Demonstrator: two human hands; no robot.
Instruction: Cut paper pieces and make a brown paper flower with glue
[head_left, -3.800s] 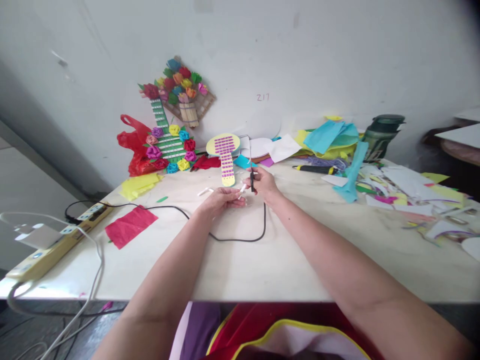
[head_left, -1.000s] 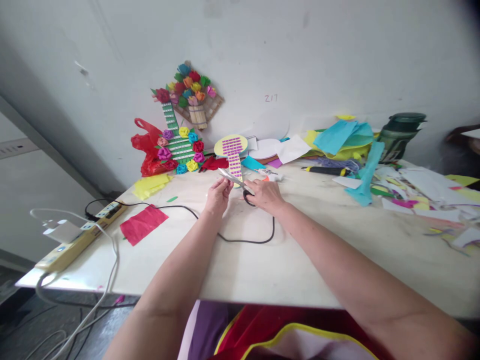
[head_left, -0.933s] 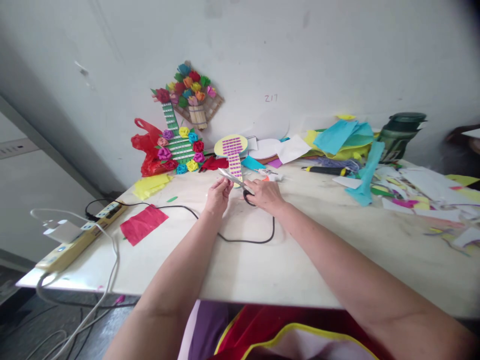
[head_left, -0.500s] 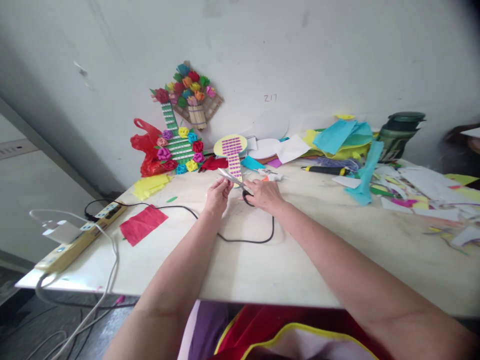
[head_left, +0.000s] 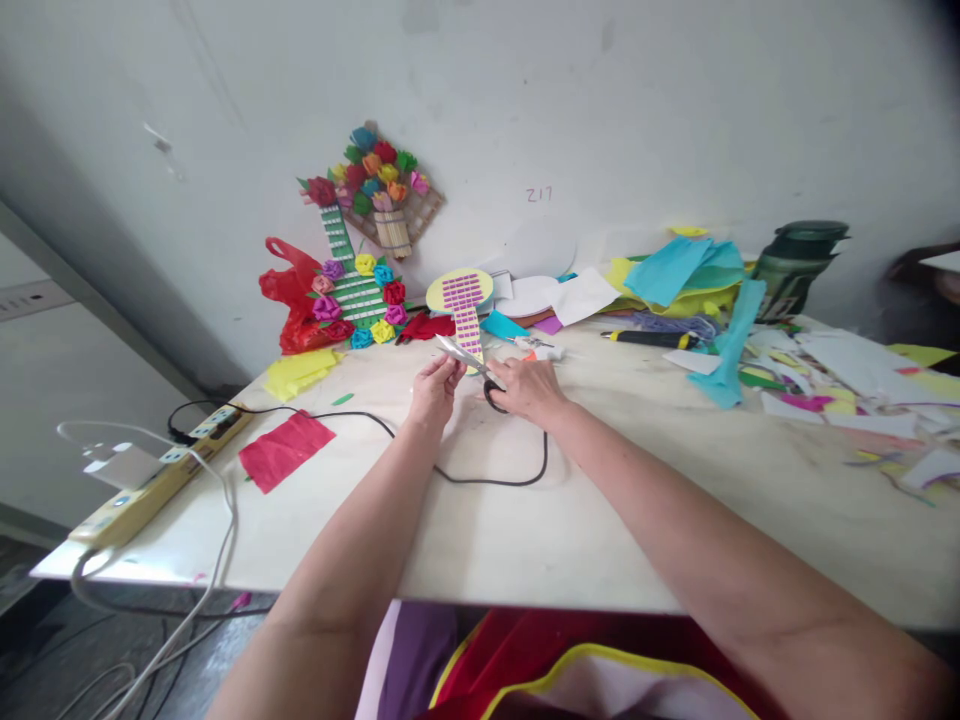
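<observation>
My right hand [head_left: 527,390] grips the black handles of a pair of scissors [head_left: 469,360], whose silver blades point up and left. Beside the blade tips, my left hand [head_left: 437,390] is closed in a pinch. Whatever its fingertips hold is too small to make out. Just beyond the scissors lies a yellow oval paper piece with a stem [head_left: 474,335], covered with rows of purple strips. A black cable [head_left: 495,484] loops over the table under and in front of both hands.
Red crepe paper [head_left: 287,450], yellow paper [head_left: 302,374] and a power strip [head_left: 161,480] lie left. A green guitar-shaped craft with paper roses [head_left: 361,298] leans on the wall. To the right are a dark bottle [head_left: 795,275], a yellow-black tool [head_left: 651,340] and paper scraps [head_left: 847,370].
</observation>
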